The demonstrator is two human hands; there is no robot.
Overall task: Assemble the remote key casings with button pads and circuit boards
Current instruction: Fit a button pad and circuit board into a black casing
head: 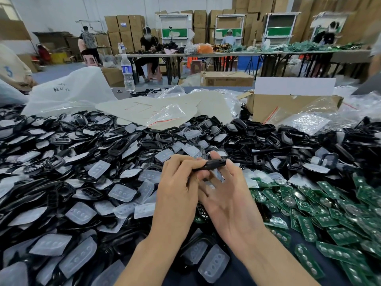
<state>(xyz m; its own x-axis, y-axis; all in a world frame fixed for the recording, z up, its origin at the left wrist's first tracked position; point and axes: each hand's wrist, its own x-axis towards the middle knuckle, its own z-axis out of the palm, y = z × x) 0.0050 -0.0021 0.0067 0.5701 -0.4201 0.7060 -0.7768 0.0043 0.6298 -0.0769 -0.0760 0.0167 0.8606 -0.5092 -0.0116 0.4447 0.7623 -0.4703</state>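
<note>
Casing in left hand, right hand, pads, boards

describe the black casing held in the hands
The casing is glossy black plastic, slim and oblong, seen edge-on, about level. The left hand pinches its left end; the right hand holds its right end between thumb and forefinger. It hangs above the parts pile; its inside is hidden.

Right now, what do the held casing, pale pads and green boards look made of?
Casing: black plastic, likely; slight sheen along its edge. Pads: translucent, frosted, probably silicone rubber; moulded button bumps. Boards: green circuit laminate with shiny metal discs.
</note>
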